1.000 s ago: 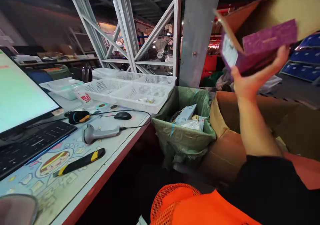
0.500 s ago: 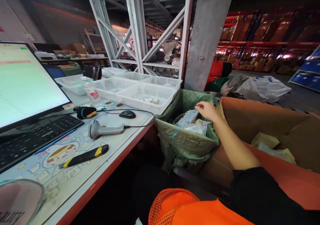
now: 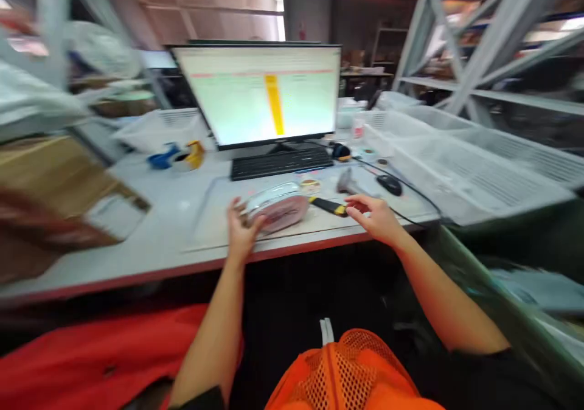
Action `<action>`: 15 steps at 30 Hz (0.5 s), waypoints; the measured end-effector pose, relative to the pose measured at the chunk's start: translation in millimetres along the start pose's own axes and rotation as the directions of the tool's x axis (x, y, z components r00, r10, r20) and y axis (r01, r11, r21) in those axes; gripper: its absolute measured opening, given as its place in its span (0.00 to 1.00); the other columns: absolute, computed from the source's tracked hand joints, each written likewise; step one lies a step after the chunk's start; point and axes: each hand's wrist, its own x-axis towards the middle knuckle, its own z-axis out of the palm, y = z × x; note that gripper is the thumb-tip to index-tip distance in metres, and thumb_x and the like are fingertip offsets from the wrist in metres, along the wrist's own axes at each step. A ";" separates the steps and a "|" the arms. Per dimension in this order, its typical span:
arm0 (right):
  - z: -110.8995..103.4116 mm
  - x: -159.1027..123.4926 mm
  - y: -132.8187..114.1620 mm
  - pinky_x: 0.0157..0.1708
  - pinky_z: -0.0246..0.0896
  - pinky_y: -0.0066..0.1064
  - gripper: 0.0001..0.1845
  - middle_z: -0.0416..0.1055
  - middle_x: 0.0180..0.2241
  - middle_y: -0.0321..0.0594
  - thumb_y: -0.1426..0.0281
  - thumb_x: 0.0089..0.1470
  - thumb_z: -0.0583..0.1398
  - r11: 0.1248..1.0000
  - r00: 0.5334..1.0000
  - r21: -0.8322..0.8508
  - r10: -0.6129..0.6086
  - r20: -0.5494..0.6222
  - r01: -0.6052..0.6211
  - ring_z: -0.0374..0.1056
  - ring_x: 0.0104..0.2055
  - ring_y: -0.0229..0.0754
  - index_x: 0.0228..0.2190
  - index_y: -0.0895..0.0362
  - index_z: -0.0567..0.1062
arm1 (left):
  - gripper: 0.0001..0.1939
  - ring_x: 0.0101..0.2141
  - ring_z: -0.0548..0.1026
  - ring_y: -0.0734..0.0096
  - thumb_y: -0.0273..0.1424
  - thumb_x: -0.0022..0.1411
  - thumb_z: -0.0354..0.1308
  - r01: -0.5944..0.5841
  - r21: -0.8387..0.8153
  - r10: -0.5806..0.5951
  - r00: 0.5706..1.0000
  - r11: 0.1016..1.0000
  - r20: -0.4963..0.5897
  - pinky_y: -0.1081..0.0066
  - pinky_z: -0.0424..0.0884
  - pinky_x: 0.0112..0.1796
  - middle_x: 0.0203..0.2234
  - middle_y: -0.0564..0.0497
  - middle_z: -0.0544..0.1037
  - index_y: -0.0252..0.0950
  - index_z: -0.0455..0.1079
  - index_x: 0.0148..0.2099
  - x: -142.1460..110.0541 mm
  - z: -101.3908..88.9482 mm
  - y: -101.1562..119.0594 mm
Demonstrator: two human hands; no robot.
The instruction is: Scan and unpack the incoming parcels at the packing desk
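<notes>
Desk-edge view, nearest first. An orange mesh vest [image 3: 342, 373] fills the bottom of the frame, with a red-orange cloth [image 3: 91, 349] at lower left. The left hand [image 3: 241, 233] has its fingers splayed and curled up against the near end of a pinkish parcel in clear plastic film [image 3: 278, 212], which lies on the white desk [image 3: 159, 221]; whether they pinch the film or only touch it cannot be told (motion blur softens the whole view). The right hand [image 3: 371, 215] is open and palm down with its fingers spread, holding nothing, its fingertips just beside or touching the tail of a yellow-and-black utility knife [image 3: 326, 206]. The knife lies between the hands, at the parcel's right end, and stands in the way of any slide in that direction; a hold across the parcel, clear of the knife, would be the safer one. Behind them are a grey handheld barcode scanner [image 3: 347, 182], a computer mouse [image 3: 389, 185], a keyboard [image 3: 280, 163] and a monitor [image 3: 260, 93]. White plastic baskets [image 3: 465, 166] stand at right, a green woven sack [image 3: 502, 288] at lower right
</notes>
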 end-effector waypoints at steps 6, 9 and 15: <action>89.4 64.2 -5.2 0.41 0.75 0.39 0.27 0.80 0.48 0.50 0.58 0.59 0.63 0.984 0.997 0.178 -0.025 0.071 0.012 0.77 0.43 0.47 0.55 0.58 0.77 | 0.53 0.61 0.72 0.51 0.53 0.51 0.75 0.107 -0.072 -0.105 0.994 0.992 0.026 0.56 0.68 0.63 0.64 0.36 0.69 0.36 0.56 0.69 -13.3 -34.2 -19.2; 103.4 73.1 2.0 0.41 0.75 0.41 0.31 0.78 0.50 0.50 0.55 0.60 0.63 0.976 0.998 0.216 0.005 0.069 -0.020 0.77 0.44 0.48 0.60 0.57 0.73 | 0.54 0.63 0.70 0.50 0.49 0.52 0.76 0.132 -0.026 -0.130 0.989 0.991 0.074 0.55 0.65 0.65 0.64 0.37 0.70 0.36 0.53 0.71 -11.9 -28.6 -16.1; 98.4 72.9 4.6 0.52 0.75 0.50 0.42 0.68 0.64 0.53 0.48 0.58 0.67 0.988 0.984 0.149 -0.074 0.159 0.050 0.71 0.59 0.55 0.67 0.50 0.67 | 0.61 0.64 0.69 0.48 0.45 0.51 0.78 0.118 0.020 -0.119 0.988 0.993 0.103 0.54 0.64 0.66 0.65 0.38 0.68 0.38 0.46 0.76 -14.1 -30.3 -17.0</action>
